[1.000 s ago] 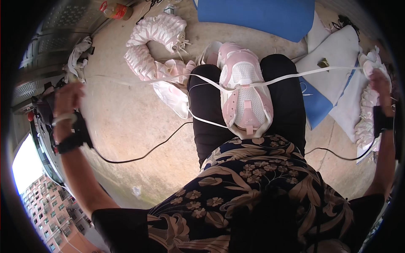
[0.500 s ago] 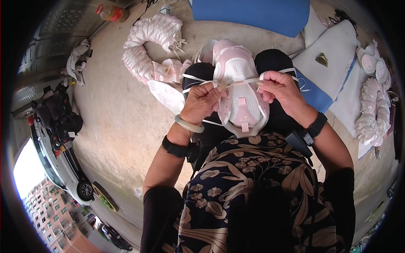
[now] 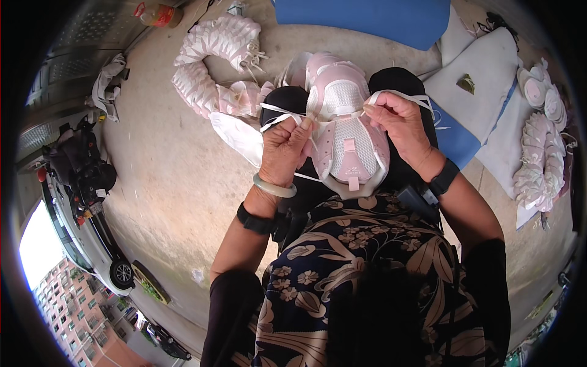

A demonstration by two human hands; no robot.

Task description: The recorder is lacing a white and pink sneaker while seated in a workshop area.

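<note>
A pink and white shoe upper (image 3: pixel 350 147) lies between my knees, its mesh tongue and pull tab facing me. White shoelace (image 3: pixel 287 112) runs across it and trails over both knees. At the left edge of the upper, my left hand (image 3: pixel 286 144) pinches the lace between thumb and fingers. My right hand (image 3: pixel 400 125) is closed on the lace at the right edge, with a loop of it passing over the fingers. Between the two hands the lace crosses the upper near the eyelets. More pink and white pieces (image 3: pixel 333 64) sit just beyond it.
A curved stack of pink and white uppers (image 3: pixel 211 64) lies on the floor at left, beside a white piece (image 3: pixel 235 137). Blue sheet (image 3: pixel 367 21) is ahead. White sheets (image 3: pixel 477 85) and more stacked uppers (image 3: pixel 538 153) lie at right. A bottle (image 3: pixel 158 14) stands far left.
My left hand has turned more upright and shifted slightly left. My right hand has moved a little left and lower, and the lace now loops over its fingers.
</note>
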